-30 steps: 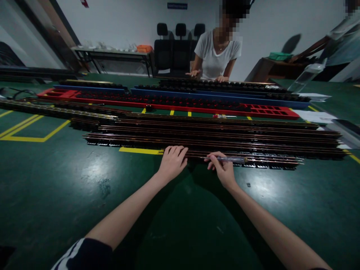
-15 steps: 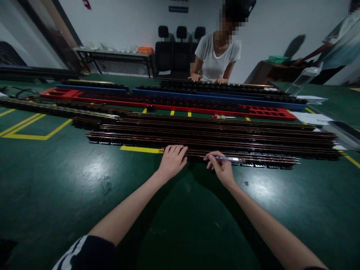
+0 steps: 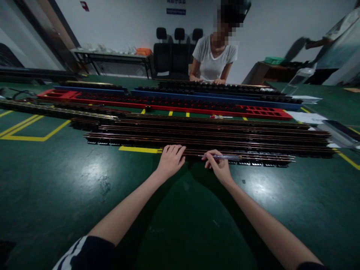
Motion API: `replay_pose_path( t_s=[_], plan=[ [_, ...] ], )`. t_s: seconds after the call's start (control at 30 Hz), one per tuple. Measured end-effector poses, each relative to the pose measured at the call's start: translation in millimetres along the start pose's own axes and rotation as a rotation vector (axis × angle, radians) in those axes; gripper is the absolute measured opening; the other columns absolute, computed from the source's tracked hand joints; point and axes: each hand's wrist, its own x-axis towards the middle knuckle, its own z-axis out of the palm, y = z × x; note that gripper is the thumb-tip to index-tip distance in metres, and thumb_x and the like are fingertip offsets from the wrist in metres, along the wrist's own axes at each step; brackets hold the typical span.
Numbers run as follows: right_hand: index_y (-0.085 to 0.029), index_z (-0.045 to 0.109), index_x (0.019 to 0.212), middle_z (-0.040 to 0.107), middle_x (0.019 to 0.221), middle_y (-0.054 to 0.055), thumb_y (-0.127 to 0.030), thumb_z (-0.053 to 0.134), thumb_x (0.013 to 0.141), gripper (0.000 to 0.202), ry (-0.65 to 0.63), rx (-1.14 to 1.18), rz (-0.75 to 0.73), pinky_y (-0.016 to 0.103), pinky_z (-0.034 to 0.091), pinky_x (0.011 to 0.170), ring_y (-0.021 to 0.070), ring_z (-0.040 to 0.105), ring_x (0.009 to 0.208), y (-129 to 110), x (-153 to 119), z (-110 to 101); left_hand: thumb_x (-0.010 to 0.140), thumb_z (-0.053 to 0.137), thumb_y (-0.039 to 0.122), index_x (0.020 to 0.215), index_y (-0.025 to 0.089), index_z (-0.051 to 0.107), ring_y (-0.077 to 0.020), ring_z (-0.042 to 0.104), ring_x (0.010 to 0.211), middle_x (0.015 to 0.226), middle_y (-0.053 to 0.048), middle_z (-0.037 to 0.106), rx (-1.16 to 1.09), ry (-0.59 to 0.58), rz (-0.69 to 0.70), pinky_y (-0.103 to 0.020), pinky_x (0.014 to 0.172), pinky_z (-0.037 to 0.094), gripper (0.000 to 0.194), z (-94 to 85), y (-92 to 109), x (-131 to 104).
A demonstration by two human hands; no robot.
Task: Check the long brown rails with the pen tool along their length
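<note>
My left hand [image 3: 171, 160] is curled over the left end of the nearest long dark strip [image 3: 261, 159], which has thin metal rails and black blocks along it. Its thumb is on the near side, fingers over the top. Between the thumb and fingers of my right hand [image 3: 218, 165] is a screwdriver [image 3: 232, 157] with a clear handle. Its shaft points left, low over the same strip, toward my left hand; I cannot tell whether the tip touches. Just beyond my hands lies a bundle of similar strips [image 3: 197, 131], side by side.
Behind the bundle runs a long red tray [image 3: 112, 101], then a blue tray [image 3: 213, 97]. Another screwdriver [image 3: 221, 117] lies between bundle and red tray. A clear bottle [image 3: 298, 80] stands at the right. A person in a white shirt [image 3: 215, 56] sits opposite, hands at the far strips.
The view has shifted slightly. My hands keep nearly the same place and grip on the strip and screwdriver. At the upper right, another person's arm has lifted away from the green bin.
</note>
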Motion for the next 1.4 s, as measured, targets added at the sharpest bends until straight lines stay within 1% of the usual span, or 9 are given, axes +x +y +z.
replay_pose_path(
  t_s=[0.13, 0.33, 0.47, 0.63, 0.9, 1.27, 1.4],
  plan=[
    [-0.017, 0.059, 0.082, 0.068, 0.071, 0.004, -0.046, 0.058, 0.081, 0.030, 0.018, 0.031, 0.045, 0.020, 0.038, 0.040, 0.0097, 0.056, 0.045, 0.1, 1.1, 0.0, 0.091, 0.042, 0.027, 0.119, 0.014, 0.057, -0.0244, 0.056, 0.106, 0.115, -0.011, 0.063, 0.000, 0.001, -0.004, -0.041, 0.092, 0.040, 0.035, -0.6, 0.3, 0.7],
    [-0.017, 0.059, 0.081, 0.068, 0.070, 0.004, -0.047, 0.060, 0.080, 0.031, 0.027, 0.050, 0.054, 0.020, 0.038, 0.040, 0.0098, 0.056, 0.045, -0.9, 1.1, 0.8, 0.090, 0.044, 0.026, 0.119, 0.012, 0.056, -0.0235, 0.056, 0.105, 0.115, -0.011, 0.063, 0.007, 0.012, 0.006, -0.041, 0.091, 0.040, 0.034, -0.9, 0.4, 1.1],
    [-0.017, 0.059, 0.082, 0.068, 0.070, 0.004, -0.047, 0.058, 0.081, 0.030, 0.016, 0.045, 0.030, 0.021, 0.038, 0.040, 0.0100, 0.055, 0.045, -0.8, 0.1, 0.8, 0.090, 0.043, 0.026, 0.119, 0.014, 0.057, -0.0235, 0.057, 0.105, 0.114, -0.011, 0.064, 0.006, 0.020, 0.002, -0.041, 0.091, 0.040, 0.034, 0.0, -0.1, 1.2],
    [-0.018, 0.057, 0.082, 0.066, 0.070, 0.003, -0.048, 0.055, 0.083, 0.030, 0.001, -0.036, -0.054, 0.023, 0.041, 0.043, 0.0101, 0.055, 0.045, -1.2, -1.1, 1.8, 0.091, 0.042, 0.026, 0.119, 0.014, 0.056, -0.0240, 0.056, 0.105, 0.115, -0.011, 0.063, 0.006, 0.025, 0.009, -0.041, 0.091, 0.040, 0.034, 1.1, -0.9, 0.6],
    [-0.019, 0.056, 0.082, 0.065, 0.072, 0.002, -0.044, 0.050, 0.087, 0.026, -0.039, -0.108, -0.107, 0.023, 0.042, 0.046, 0.0101, 0.056, 0.047, 0.1, -3.0, 0.7, 0.091, 0.043, 0.026, 0.119, 0.013, 0.056, -0.0238, 0.056, 0.105, 0.115, -0.011, 0.063, 0.011, 0.022, 0.008, -0.041, 0.091, 0.040, 0.034, 0.7, -0.3, 0.3],
    [-0.019, 0.056, 0.083, 0.064, 0.071, 0.002, -0.043, 0.051, 0.086, 0.025, -0.029, -0.088, -0.081, 0.023, 0.042, 0.045, 0.0099, 0.056, 0.047, 1.2, -2.0, 0.7, 0.090, 0.046, 0.029, 0.118, 0.014, 0.057, -0.0244, 0.057, 0.103, 0.113, -0.011, 0.064, 0.024, 0.033, 0.014, -0.040, 0.089, 0.040, 0.034, 0.7, -0.7, 0.7],
    [-0.019, 0.056, 0.083, 0.064, 0.071, 0.002, -0.043, 0.051, 0.086, 0.025, -0.026, -0.090, -0.079, 0.023, 0.042, 0.046, 0.0098, 0.056, 0.047, 1.4, -2.5, 0.8, 0.090, 0.045, 0.028, 0.117, 0.015, 0.058, -0.0245, 0.057, 0.103, 0.113, -0.010, 0.064, 0.024, 0.030, -0.004, -0.040, 0.089, 0.040, 0.032, 0.6, 0.3, 1.1]
  ],
)
